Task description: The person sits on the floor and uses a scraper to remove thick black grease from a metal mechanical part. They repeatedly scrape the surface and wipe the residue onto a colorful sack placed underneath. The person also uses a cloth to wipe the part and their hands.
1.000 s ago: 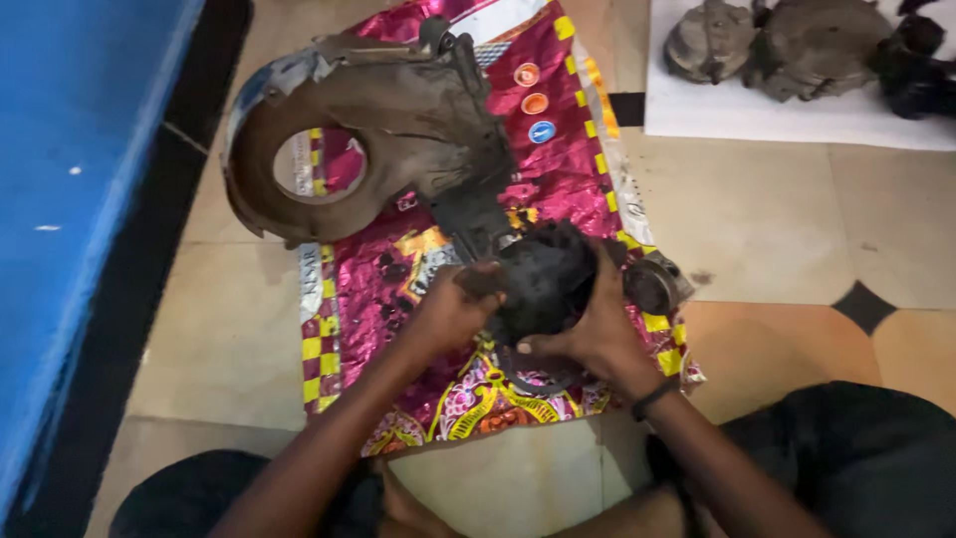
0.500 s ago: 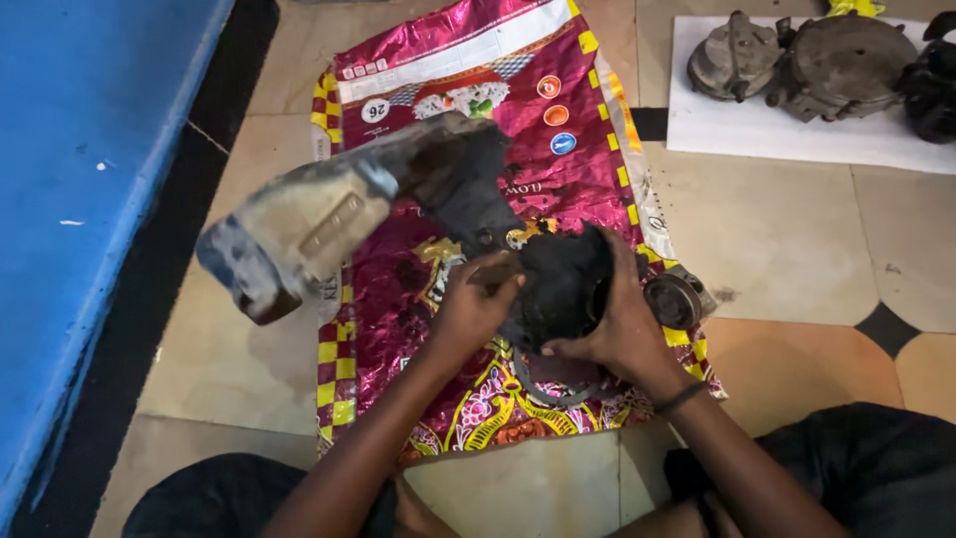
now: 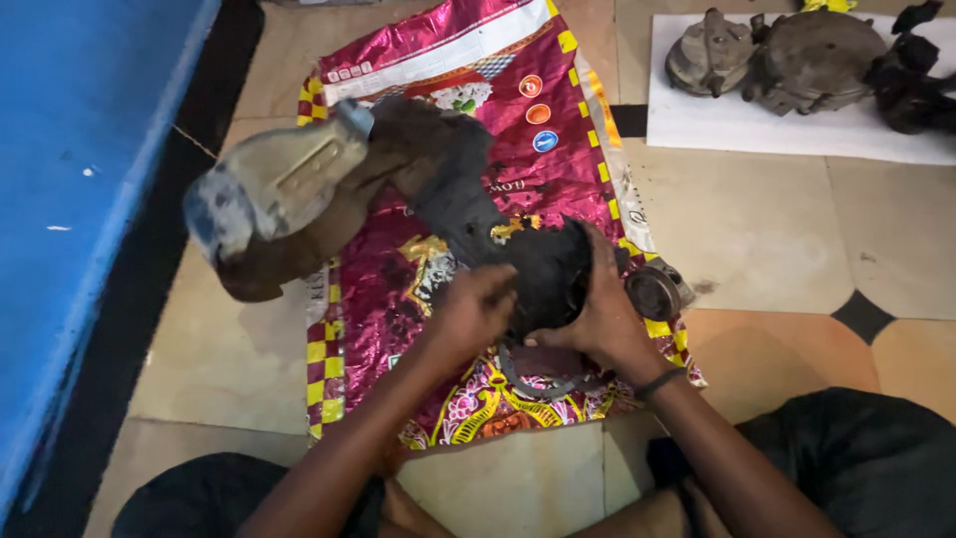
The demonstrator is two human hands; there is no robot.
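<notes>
While seated on the tiled floor [image 3: 757, 229], person's left hand [image 3: 470, 317] & right hand [image 3: 597, 319] both clamp a greasy black engine casing [image 3: 468, 214], held tilted above a pink foil sack [image 3: 448, 60]; small round part [image 3: 653, 292] just beside right hand.

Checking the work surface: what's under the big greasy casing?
Under the casing, held by both hands, is a pink sack spread on the floor tiles. A round metal part lies beside. Anything directly beneath the casing is hidden.
</notes>
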